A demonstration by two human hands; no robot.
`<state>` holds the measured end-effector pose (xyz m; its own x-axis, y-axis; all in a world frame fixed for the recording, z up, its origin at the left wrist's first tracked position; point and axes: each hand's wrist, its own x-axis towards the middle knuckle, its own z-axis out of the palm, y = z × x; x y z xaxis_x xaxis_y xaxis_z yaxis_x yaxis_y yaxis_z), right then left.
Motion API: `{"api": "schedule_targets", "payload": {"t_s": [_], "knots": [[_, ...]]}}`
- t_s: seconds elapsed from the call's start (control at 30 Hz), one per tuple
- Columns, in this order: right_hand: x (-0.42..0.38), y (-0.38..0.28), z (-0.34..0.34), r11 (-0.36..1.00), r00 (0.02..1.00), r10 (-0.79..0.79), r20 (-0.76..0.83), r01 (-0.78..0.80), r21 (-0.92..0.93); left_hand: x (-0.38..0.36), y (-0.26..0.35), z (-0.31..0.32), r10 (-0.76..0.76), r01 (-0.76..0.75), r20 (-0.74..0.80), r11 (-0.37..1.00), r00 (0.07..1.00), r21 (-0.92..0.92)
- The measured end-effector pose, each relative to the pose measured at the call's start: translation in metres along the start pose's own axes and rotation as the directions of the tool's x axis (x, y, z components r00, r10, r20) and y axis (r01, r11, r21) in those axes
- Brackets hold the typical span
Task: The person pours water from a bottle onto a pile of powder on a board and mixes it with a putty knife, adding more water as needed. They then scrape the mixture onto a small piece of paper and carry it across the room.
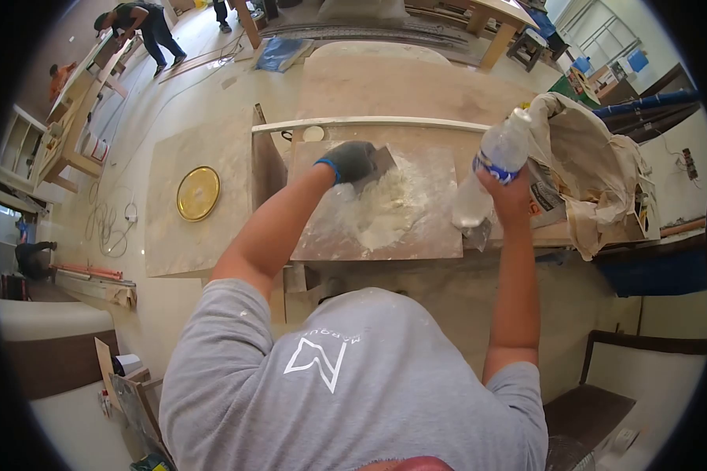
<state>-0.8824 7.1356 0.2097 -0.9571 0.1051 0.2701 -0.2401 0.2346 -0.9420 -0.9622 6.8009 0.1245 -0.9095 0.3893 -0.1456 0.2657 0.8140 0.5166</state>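
My left hand (349, 162), in a dark grey glove with a blue cuff, is closed around a putty knife (384, 160). Its flat blade reaches to the edge of a heap of pale powder (389, 208) spread over a dusty board (330, 239). To the right, my bare right hand (508, 195) grips a clear plastic bottle (504, 145) with a blue label. The bottle's narrow neck points away from me. Beside that hand, a clear plastic bag (471, 206) lies at the board's right edge.
A round gold lid (199, 193) rests on a panel at the left. Behind the board runs a long pale strip (369, 122). Crumpled plastic sheeting (581, 157) covers things at the right. Far left, a person (141, 31) bends over a workbench (75, 141); cables lie on the floor.
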Motion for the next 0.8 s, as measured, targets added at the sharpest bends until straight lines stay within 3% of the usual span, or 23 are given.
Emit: {"api": "schedule_targets", "payload": {"t_s": [0.07,0.13,0.2,0.3,0.4,0.53,0.6,0.7,0.73,0.77,0.8], "knots": [[0.03,0.007,0.011,0.989,0.985,-0.137,-0.103,0.13,-0.075,-0.024,0.019,-0.013,0.005,-0.005,0.03,1.0,1.0,0.004],[0.056,0.022,0.022,0.973,0.959,-0.218,-0.18,0.2,-0.111,-0.038,-0.008,-0.004,-0.049,0.043,-0.129,0.998,0.99,-0.05],[0.077,0.038,0.031,0.963,0.931,-0.267,-0.25,0.251,-0.094,-0.067,-0.02,-0.002,-0.227,0.189,-0.21,0.964,0.951,-0.187],[0.112,0.1,0.03,0.909,0.883,-0.346,-0.318,0.232,-0.345,-0.105,-0.038,0.023,-0.432,0.368,-0.227,0.888,0.873,-0.276],[0.122,0.139,0.04,0.952,0.809,-0.304,-0.504,0.23,-0.205,-0.113,-0.01,0.033,-0.514,0.415,-0.247,0.836,0.821,-0.36],[0.118,0.134,0.042,0.929,0.803,-0.36,-0.475,0.26,-0.264,-0.088,0.002,0.044,-0.301,0.243,-0.38,0.951,0.875,-0.194],[0.114,0.129,0.036,0.949,0.87,-0.272,-0.412,0.171,-0.265,-0.092,0.0,0.033,-0.246,0.207,-0.377,0.968,0.893,-0.141],[0.108,0.125,0.023,0.973,0.952,-0.095,-0.291,0.027,-0.228,-0.1,-0.041,0.023,-0.346,0.336,-0.282,0.938,0.895,-0.086],[0.102,0.127,0.017,0.975,0.972,-0.024,-0.233,-0.028,-0.22,-0.088,-0.058,0.029,-0.251,0.254,-0.271,0.967,0.929,-0.025],[0.096,0.139,0.015,0.952,0.956,-0.094,-0.276,0.004,-0.308,-0.075,-0.076,0.036,-0.153,0.167,-0.257,0.985,0.954,0.033],[0.09,0.162,0.017,0.919,0.935,-0.167,-0.312,0.033,-0.394,-0.061,-0.073,0.035,0.011,0.051,-0.219,0.96,0.976,0.275]]}}
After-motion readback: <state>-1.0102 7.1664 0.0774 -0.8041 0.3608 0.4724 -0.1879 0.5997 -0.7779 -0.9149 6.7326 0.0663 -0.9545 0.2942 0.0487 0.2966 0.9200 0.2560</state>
